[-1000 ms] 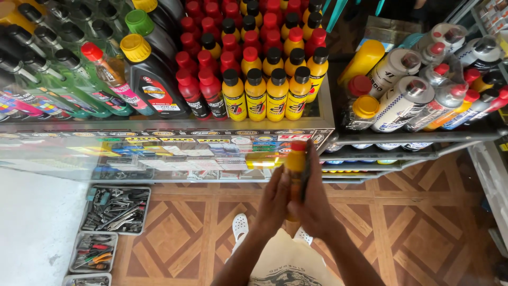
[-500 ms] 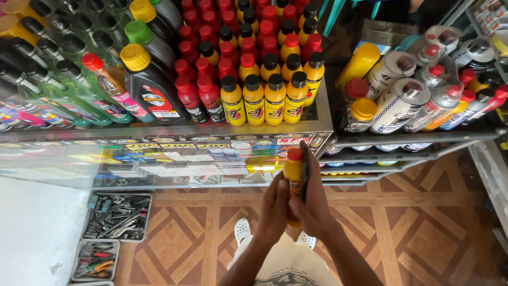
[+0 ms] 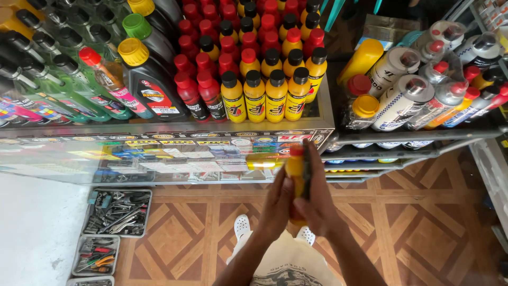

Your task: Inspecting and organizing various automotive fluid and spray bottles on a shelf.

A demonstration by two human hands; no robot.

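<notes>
Both my hands hold one yellow bottle with a red cap (image 3: 296, 170) upright in front of me. My left hand (image 3: 278, 204) wraps its left side and my right hand (image 3: 319, 198) presses its right side. The bottle sits just before the glass display counter (image 3: 159, 159). On the counter top stand rows of yellow bottles with black caps (image 3: 270, 92) and red bottles (image 3: 203, 87), not far above my hands. Much of the held bottle is hidden by my fingers.
Black oil jugs with yellow and green caps (image 3: 143, 74) and green bottles (image 3: 58, 85) fill the counter's left. A side shelf on the right carries white spray cans (image 3: 407, 95). Trays of hand tools (image 3: 116, 212) lie on the patterned tile floor (image 3: 423, 233). My white shoes (image 3: 243, 226) show below.
The view has shifted slightly. My hands and the yellow bottle stay at nearly the same spot before the counter, the bottle now a little lower in my grip.
</notes>
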